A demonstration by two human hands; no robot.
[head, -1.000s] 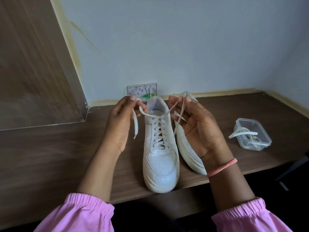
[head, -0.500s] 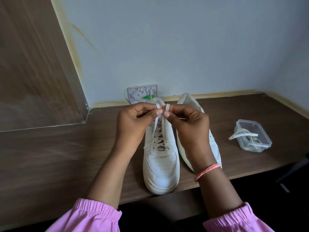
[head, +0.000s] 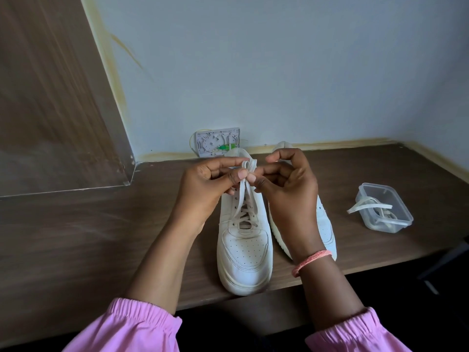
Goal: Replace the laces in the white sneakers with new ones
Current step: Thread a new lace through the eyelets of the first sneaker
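Laces (head: 245, 199) run up the left sneaker (head: 245, 240) on the desk (head: 101, 224), toe near the person. Both ends meet above its tongue. The left hand (head: 205, 184) and the right hand (head: 286, 181) each pinch one looped end, right between them.

Both arms wear pink sleeves (head: 142, 323) with gathered elastic cuffs, and a coral thread bracelet (head: 311, 260) circles the right wrist.
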